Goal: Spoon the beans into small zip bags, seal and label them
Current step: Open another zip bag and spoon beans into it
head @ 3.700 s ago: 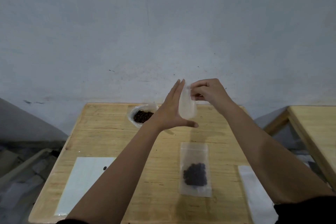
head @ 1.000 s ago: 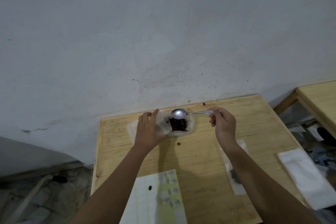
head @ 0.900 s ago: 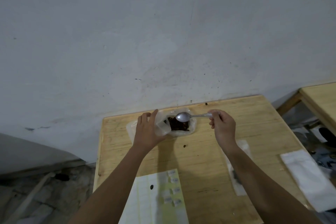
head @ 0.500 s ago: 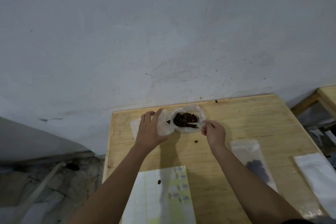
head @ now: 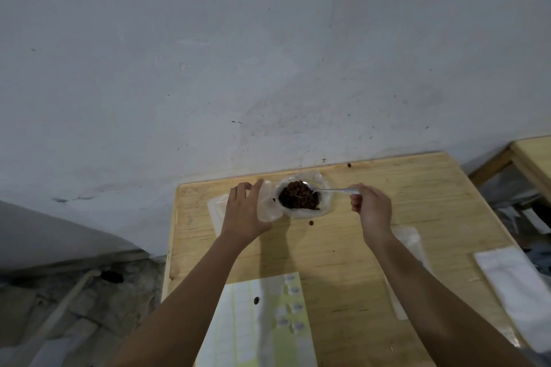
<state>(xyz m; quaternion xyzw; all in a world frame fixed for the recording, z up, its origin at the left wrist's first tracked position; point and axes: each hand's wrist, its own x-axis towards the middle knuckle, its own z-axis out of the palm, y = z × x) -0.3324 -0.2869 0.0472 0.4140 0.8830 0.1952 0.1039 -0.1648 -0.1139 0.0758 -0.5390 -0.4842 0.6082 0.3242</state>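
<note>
Beans (head: pixel 299 202): a dark heap lay inside the clear plastic container (head: pixel 326 206), at the 12 o'clock end of the table (head: pixel 417 197), close to the wall (head: pixel 268 53).
Spoon (head: pixel 335 190): its metal bowl sat over the heap with a few beans in it, and the handle ran out toward 3 o'clock.
Right hand (head: pixel 371 208): its fingers were curled around the end of the spoon handle, at 3 o'clock from the container.
Left hand (head: pixel 243 211): its back faced me, the fingers nearly straight and pointing to 12 o'clock, and it held the small zip bag (head: pixel 268 206) on its thumb side. The grip itself was hidden behind the hand.
Small zip bag: it stood upright at 9 o'clock from the container, just beside its rim. I could not make out any beans in it.
Spare bags (head: pixel 215 211): a pale pile lay flat under the left hand.
Stray bean (head: pixel 311 222): it lay loose on the wood at 6 o'clock from the container.
Filled bag (head: pixel 410 243): it lay flat at 4 o'clock from the container, mostly covered by the right forearm, so its contents were hidden.
Label sheet (head: pixel 244 328): it lay at the 6 o'clock edge of the table, with a few small labels on its right side and one dark bean on it.
White stack (head: pixel 518 286): it lay at the table's 4 o'clock corner.
</note>
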